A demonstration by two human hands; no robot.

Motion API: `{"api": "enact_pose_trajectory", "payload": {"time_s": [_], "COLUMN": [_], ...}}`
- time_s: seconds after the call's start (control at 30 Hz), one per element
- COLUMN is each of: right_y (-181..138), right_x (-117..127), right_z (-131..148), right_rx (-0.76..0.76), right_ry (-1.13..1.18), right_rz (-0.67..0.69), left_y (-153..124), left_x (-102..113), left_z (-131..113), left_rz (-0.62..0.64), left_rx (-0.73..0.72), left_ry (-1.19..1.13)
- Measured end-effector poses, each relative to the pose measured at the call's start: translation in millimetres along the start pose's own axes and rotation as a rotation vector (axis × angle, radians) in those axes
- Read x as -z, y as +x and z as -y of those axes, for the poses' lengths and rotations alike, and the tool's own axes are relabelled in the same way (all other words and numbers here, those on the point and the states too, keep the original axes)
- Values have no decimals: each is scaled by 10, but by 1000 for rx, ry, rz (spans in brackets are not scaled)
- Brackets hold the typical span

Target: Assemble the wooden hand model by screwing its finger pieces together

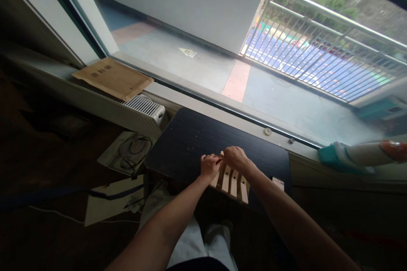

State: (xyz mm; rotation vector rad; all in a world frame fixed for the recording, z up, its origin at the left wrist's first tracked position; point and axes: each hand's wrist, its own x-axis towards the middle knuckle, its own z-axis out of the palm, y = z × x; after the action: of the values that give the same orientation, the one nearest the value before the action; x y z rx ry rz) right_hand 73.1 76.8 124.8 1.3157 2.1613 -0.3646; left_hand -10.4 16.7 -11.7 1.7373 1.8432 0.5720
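Several pale wooden strips (pixel 234 183) with dark spots near their upper parts lie side by side on a brown board at the front edge of the black table (pixel 178 135). My left hand (pixel 210 165) is closed at the top of the leftmost strip, its fingertips pinched together. Right beside it, my right hand (pixel 235 159) is curled with the knuckles up, its fingertips meeting those of the left hand. Whatever small thing lies between the fingers is hidden. Light crumbs (pixel 192 142) are scattered on the table to the left of my hands.
A phone (pixel 278 183) lies at the table's right end. On the window sill sit a tape roll (pixel 267 131) and a small dark object (pixel 291 140). A brown envelope (pixel 114 77) rests on the radiator (pixel 143 108). Cables (pixel 135 148) lie at the left; a teal container (pixel 333 156) stands right.
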Motion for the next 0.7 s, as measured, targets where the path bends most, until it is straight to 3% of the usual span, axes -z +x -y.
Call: {"api": "enact_pose_trajectory", "payload": {"time_s": [0.17,0.43,0.63,0.7], "right_y": [-38,-148,-139,-160], "right_x": [72,136,27,36], "right_z": [56,52,-35,-70], "right_rx": [-109,40,-126,-105], "right_ry": [7,-1,58,40], "right_rz": [6,1,-25,-30], "left_y": [-6,-19,-42,-41], "left_x": [15,17,28,26], "left_z": [-5,-10,-17,-19], "left_rz": [12,22,-2,-2], "left_rx": [7,16,-17,-13], "left_ry": [6,2,-1,5]}}
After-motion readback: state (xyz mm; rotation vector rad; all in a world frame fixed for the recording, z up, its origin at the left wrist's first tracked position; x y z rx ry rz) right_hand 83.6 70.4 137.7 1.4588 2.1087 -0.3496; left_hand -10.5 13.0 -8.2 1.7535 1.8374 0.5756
